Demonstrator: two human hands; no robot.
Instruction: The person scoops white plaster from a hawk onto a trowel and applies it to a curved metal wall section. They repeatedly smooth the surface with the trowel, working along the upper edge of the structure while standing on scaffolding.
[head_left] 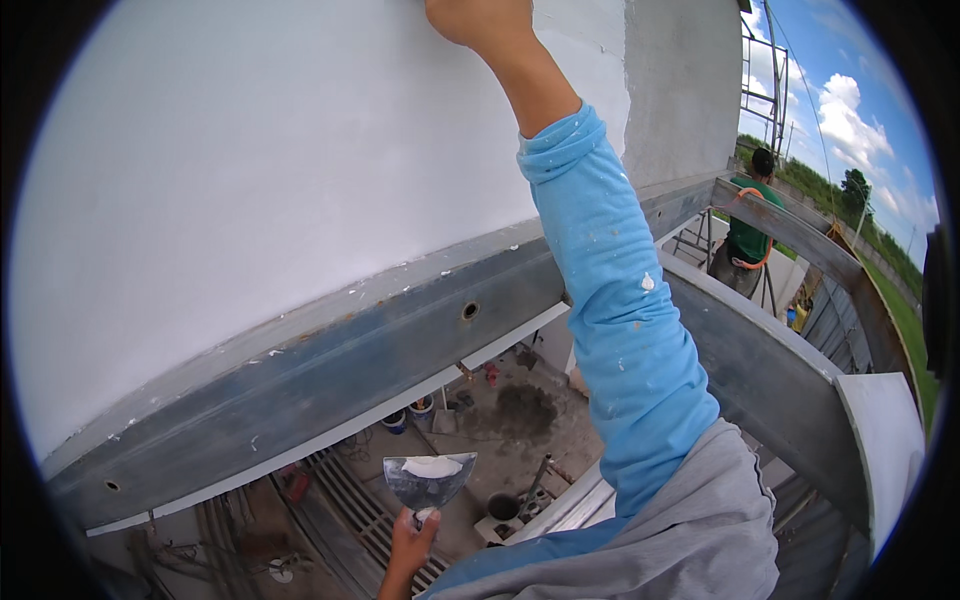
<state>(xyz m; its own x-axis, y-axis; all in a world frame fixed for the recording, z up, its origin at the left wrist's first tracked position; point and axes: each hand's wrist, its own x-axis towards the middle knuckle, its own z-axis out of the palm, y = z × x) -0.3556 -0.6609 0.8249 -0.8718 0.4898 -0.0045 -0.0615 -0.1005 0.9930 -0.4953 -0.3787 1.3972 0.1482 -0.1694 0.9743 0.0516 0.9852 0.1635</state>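
Note:
My left hand (412,537), low in the centre, is closed on the handle of a putty knife (415,485) whose blade carries white paste. My right hand (482,20) is raised to the white wall (250,130) at the top edge, the arm in a paint-spotted blue sleeve (620,300). Its fingers and anything they hold are cut off or hidden. A rougher grey band of wall (680,80) lies right of the white coat.
Steel beams (300,360) with white flecks run below the wall and to the right (760,360). Far below are buckets (420,405), metal bars and rubble. At the right, a person in green (745,240) stands among beams and scaffolding (765,90), with an orange hose.

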